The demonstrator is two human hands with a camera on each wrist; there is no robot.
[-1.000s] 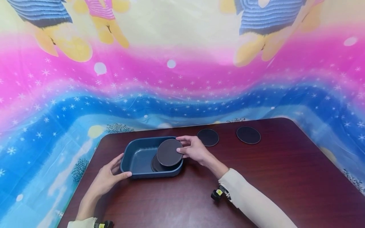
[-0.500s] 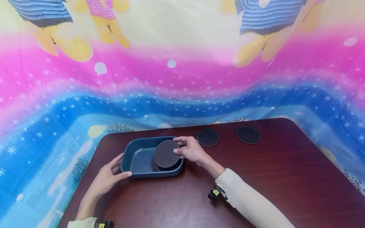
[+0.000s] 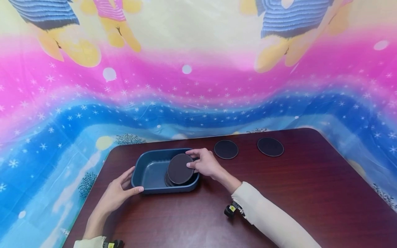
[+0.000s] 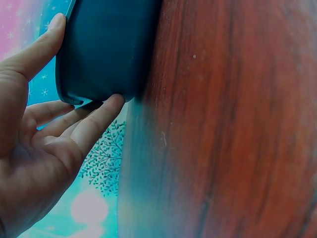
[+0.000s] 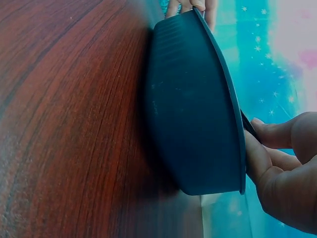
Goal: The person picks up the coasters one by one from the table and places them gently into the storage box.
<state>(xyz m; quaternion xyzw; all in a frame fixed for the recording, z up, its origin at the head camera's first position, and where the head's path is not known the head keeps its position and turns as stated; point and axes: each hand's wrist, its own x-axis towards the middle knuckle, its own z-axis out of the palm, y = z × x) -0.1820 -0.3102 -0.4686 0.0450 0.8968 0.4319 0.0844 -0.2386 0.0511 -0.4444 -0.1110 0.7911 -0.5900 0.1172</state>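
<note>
The right hand (image 3: 205, 165) pinched a dark coaster (image 3: 180, 168) low inside the blue tub (image 3: 149, 156) near the table's far-left corner — placement under way; release probably came next. The left hand (image 3: 116, 193) braced the tub's left wall, fingers straight.

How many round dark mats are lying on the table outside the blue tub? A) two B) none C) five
A: two round mats lie on the table beyond the blue tub, apart from it and from each other.
</note>
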